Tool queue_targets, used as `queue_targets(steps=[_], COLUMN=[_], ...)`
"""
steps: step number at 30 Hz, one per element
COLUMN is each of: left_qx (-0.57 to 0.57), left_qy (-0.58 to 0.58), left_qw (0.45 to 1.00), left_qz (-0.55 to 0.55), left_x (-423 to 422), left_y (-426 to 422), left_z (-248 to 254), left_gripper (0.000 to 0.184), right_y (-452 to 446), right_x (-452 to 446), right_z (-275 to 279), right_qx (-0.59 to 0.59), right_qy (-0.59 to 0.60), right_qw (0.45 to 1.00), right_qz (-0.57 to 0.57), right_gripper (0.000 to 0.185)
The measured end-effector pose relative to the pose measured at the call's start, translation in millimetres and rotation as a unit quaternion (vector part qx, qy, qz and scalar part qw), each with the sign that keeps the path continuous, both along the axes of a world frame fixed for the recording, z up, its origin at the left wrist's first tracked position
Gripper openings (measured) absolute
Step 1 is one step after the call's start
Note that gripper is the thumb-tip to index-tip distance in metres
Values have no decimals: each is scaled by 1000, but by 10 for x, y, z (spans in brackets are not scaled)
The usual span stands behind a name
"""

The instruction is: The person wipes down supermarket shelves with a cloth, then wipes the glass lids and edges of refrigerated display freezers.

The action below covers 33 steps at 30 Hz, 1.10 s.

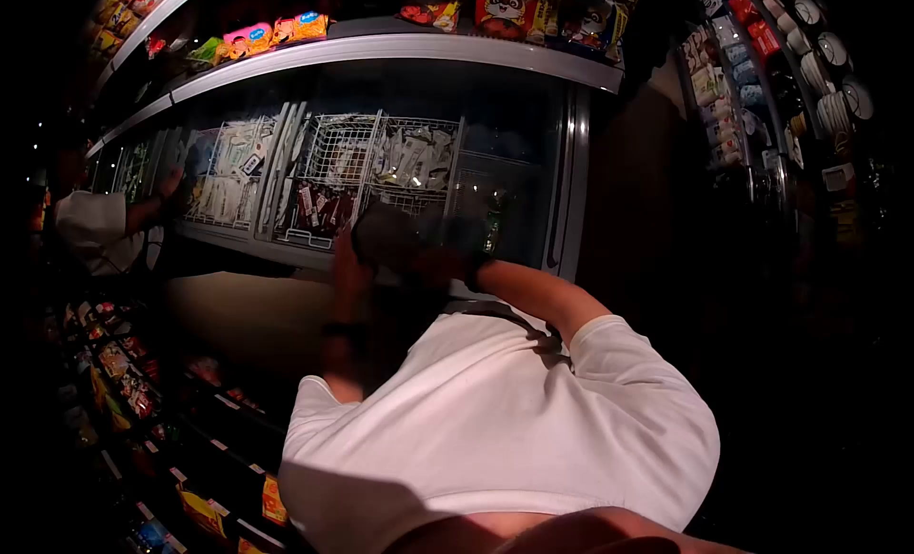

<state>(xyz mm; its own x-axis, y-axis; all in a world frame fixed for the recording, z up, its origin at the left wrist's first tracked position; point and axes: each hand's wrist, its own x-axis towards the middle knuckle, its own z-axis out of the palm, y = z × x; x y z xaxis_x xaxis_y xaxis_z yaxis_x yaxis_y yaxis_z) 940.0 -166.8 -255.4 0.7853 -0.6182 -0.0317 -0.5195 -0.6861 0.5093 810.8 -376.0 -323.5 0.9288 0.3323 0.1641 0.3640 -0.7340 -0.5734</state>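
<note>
My left hand (350, 254) is raised in front of the freezer, a dark band around its forearm. At its far end is a dark grey, soft-looking thing (387, 234), possibly a glove or cloth; its kind is too dark to make out. My right hand (430, 265) comes in from the right, with a black band at the wrist, and meets or nearly meets this dark thing. Shadow and blur hide the fingers of both hands. Behind them lies the glass-topped chest freezer (568, 187), with wire baskets (345, 133) of wrapped packets (415, 159) inside.
Above the freezer runs a shelf (381, 48) with colourful snack bags (505, 9). Another person in a white sleeve (90, 218) stands at the left by the freezer. Racks of packaged goods (719, 97) rise at the right. Low shelves with snacks (124, 373) line the lower left.
</note>
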Motion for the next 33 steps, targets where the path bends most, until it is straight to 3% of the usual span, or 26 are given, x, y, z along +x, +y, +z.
queue_targets(steps=[1, 2, 3, 5, 6, 7, 9, 10, 11, 13, 15, 16, 17, 20, 22, 23, 26, 27, 29, 30, 31, 32, 33], left_qx=[8, -23, -57, 176, 56, 53, -49, -53, -57, 107, 74, 102, -33, 46, -5, -25, -83, -94, -98, -116, -135, -84, -81], left_qy=[0, -15, -28, 65, 5, 10, -75, -48, -23, 88, 149, 196, 173, 194, 137, 166, 338, 335, 328, 370, 412, 214, 212], left_qw=[1000, 997, 987, 980, 992, 992, 964, 967, 969, 952, 940, 923, 914, 927, 922, 905, 847, 849, 851, 847, 841, 907, 907], left_qz=[-6, -76, -144, -67, -110, -117, -249, -244, -238, -272, -297, -315, -366, -318, -362, -391, -401, -398, -397, -363, -325, -353, -354], left_x=[31, 42, -8, -441, -375, -354, -351, -443, -538, -623, -675, -779, -827, -1068, -1046, -989, -883, -836, -694, -628, -532, -344, -233], left_y=[-68, -153, -284, -869, -889, -1066, -1560, -1866, -2200, -2779, -3242, -3318, -3364, -3057, -2743, -2506, -1765, -1481, -991, -812, -690, -614, -668], left_z=[-129, -437, -647, -147, -731, -889, -1084, -1055, -977, -605, -1143, -800, -1051, -520, -486, -515, -518, -591, -665, -652, -678, -897, -814], left_gripper=[99, 100, 102, 101, 95, 95, 91, 86, 82, 73, 63, 62, 62, 63, 65, 64, 60, 59, 58, 57, 56, 52, 52], right_y=[37, -33, -244, -662, -918, -1169, -1679, -1892, -2094, -2408, -2309, -2292, -2293, -2083, -1852, -1692, -1268, -1102, -825, -735, -635, -561, -501], right_x=[-100, -227, -317, -442, -588, -704, -965, -1056, -1177, -1287, -1312, -1360, -1317, -1260, -1163, -1091, -988, -968, -833, -804, -752, -619, -501], right_z=[-62, 57, 326, 364, 252, 319, 453, 638, 654, 531, 813, 696, 571, 509, 646, 858, 753, 692, 638, 742, 330, 374, 431], right_qx=[109, 115, 11, -136, -160, -176, -214, -308, -305, -266, -223, -214, -205, -194, -242, -274, -215, -192, -180, -115, -70, -57, -44], right_qy=[-36, -30, 59, 226, 165, 159, 141, 166, 143, 123, 186, 105, 155, 173, 258, 294, 346, 344, 369, 353, 342, 385, 427], right_qw=[993, 993, 998, 955, 952, 938, 901, 869, 857, 885, 883, 902, 900, 892, 875, 872, 893, 903, 910, 927, 933, 919, 902], right_qz=[-9, -14, -29, -135, -201, -254, -351, -350, -389, -362, -368, -360, -352, -371, -330, -281, -193, -172, -62, -56, -84, -62, -39], right_gripper=[30, 30, 29, 30, 32, 30, 24, 27, 32, 33, 36, 42, 45, 43, 46, 36, 29, 25, 31, 38, 43, 43, 44])
